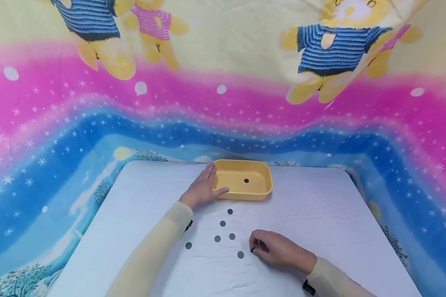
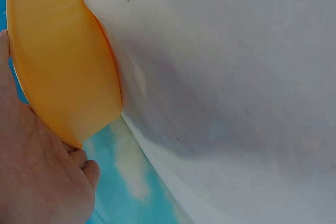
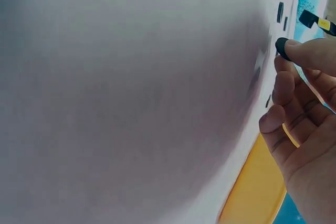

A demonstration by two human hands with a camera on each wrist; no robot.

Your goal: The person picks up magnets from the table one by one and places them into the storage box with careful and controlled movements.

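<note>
My right hand [image 1: 276, 248] pinches a small black disc [image 3: 282, 49] between thumb and index finger, low over the right middle of the white table. The other fingers curl loosely below. In the head view, a dark grey disc [image 1: 240, 255] lies just left of those fingertips. My left hand [image 1: 204, 185] rests against the left end of a yellow tray [image 1: 243, 197], fingers stretched along its side and thumb over the front rim. Inside the tray lies one dark disc [image 1: 246, 180]. The left wrist view has the tray's outer wall [image 2: 68, 61] beside the palm.
Several more dark discs [image 1: 223, 223] are scattered on the white tabletop [image 1: 312, 206] between the tray and my arms. One disc [image 1: 188, 245] lies apart at the left, near my left sleeve. A patterned cloth [image 1: 223, 123] with bears and snowflakes hangs behind the table.
</note>
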